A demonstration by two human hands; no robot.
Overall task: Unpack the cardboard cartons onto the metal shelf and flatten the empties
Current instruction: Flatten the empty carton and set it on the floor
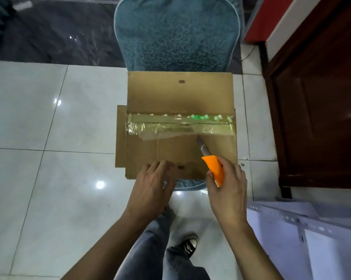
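Observation:
A brown cardboard carton (pixel 178 93) lies on the seat of a teal chair, its top seam sealed with a wide strip of clear tape (pixel 170 124). My right hand (pixel 227 188) grips an orange utility knife (pixel 214 168); the blade points up and left, its tip at the lower edge of the tape near the carton's right side. My left hand (pixel 152 184) rests with straight fingers on the carton's near edge, pressing it down.
The teal upholstered chair (pixel 176 33) stands on white floor tiles (pixel 49 118) with dark tiles beyond. A dark wooden door (pixel 322 108) is at the right. White metal shelf parts (pixel 302 229) lie at the lower right. My legs and a black sneaker (pixel 189 247) are below.

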